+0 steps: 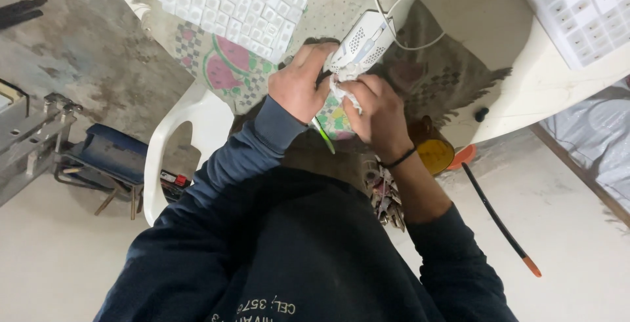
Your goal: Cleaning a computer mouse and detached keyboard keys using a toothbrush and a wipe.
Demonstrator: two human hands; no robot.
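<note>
White perforated mouse (359, 41), cord attached, left grip (298, 86) clamps it, right grip (377, 115) pinches crumpled tissue (342, 91), white counter (558, 86), concrete floor (577, 223)

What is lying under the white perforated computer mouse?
Under the mouse lies a patterned cloth over the white table. Both hands, left hand and right hand, cover the part beneath its near end.

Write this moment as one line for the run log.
left hand: grips white mouse | right hand: presses white cloth on mouse | under: patterned table cover | near: white keyboard
</note>
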